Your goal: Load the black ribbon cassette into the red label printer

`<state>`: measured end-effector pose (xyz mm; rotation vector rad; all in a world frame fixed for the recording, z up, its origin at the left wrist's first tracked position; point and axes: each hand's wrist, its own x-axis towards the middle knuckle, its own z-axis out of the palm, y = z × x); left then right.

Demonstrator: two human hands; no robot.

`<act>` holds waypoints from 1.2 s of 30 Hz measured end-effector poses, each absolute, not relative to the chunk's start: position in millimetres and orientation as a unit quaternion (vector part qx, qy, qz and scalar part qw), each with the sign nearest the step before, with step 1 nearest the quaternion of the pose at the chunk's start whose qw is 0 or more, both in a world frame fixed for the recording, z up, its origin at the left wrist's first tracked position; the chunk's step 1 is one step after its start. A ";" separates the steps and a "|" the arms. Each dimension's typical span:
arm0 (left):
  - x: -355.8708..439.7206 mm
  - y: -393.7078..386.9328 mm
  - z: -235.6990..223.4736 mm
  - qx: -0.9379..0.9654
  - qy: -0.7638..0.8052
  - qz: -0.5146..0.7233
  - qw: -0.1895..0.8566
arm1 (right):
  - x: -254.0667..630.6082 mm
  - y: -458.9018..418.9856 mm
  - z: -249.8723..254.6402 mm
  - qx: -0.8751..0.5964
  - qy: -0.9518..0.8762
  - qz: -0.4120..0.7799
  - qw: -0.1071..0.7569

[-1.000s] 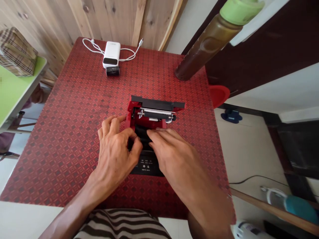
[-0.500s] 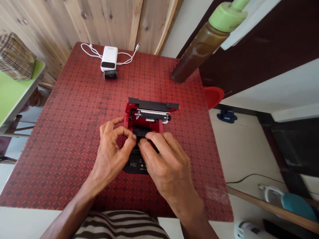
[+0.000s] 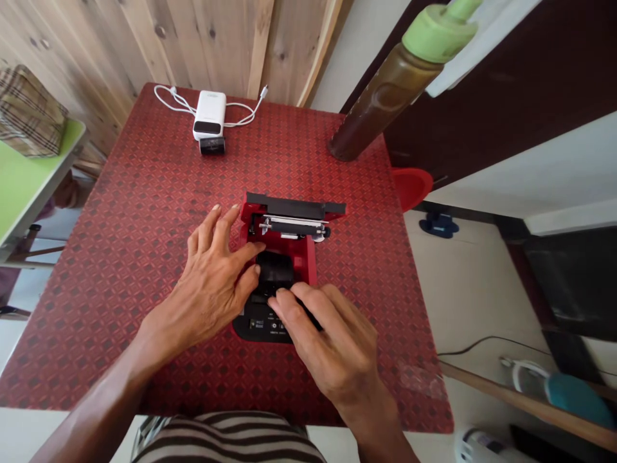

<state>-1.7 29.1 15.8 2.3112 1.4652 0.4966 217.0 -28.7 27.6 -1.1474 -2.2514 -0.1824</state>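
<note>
A small red and black device (image 3: 304,262), which looks like a receipt printer, sits on the table with its lid (image 3: 295,207) raised. A roller (image 3: 296,228) shows under the lid. Inside the red bay lies a dark cylinder-like black piece (image 3: 274,269). My left hand (image 3: 212,273) is at the bay's left side, fingers spread, its thumb and forefinger tips by the black piece. My right hand (image 3: 332,334) is closed at the bay's front edge, fingertips pinched just below the black piece. A dark shape shows under its fingers; what it grips is hidden.
A white power bank (image 3: 210,109) with a cable and a small black cylinder (image 3: 212,146) lie at the back left of the red patterned table (image 3: 144,212). A tall brown bottle (image 3: 380,96) with a green cap stands at the back right. A red stool (image 3: 412,186) is beyond the right edge.
My left hand has opened from a pinch and shifted left, fingers spread. My right hand has moved down toward the device's front, uncovering more of the black piece.
</note>
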 end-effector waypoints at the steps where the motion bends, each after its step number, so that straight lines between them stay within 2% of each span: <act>1: -0.6 29.9 17.3 0.819 0.517 0.172 0.178 | 217.3 -29.3 27.8 -0.436 -0.847 -0.071 0.297; 10: 11.0 39.6 28.8 0.802 0.550 0.157 0.173 | 219.8 -33.1 33.2 -0.462 -0.844 -0.079 0.260; 21: 20.4 47.0 31.0 0.783 0.578 0.145 0.176 | 215.9 -31.2 37.3 -0.440 -0.853 -0.095 0.266; 27: -4.5 45.1 35.7 0.769 0.520 0.274 0.249 | 213.5 -34.9 35.1 -0.445 -0.848 -0.066 0.280; 33: -11.4 64.3 48.6 0.641 0.554 0.454 0.277 | 214.9 -40.0 29.5 -0.438 -0.854 -0.082 0.269; 36: -0.3 81.0 47.1 0.609 0.534 0.492 0.320 | 215.2 -39.0 30.5 -0.435 -0.857 -0.099 0.256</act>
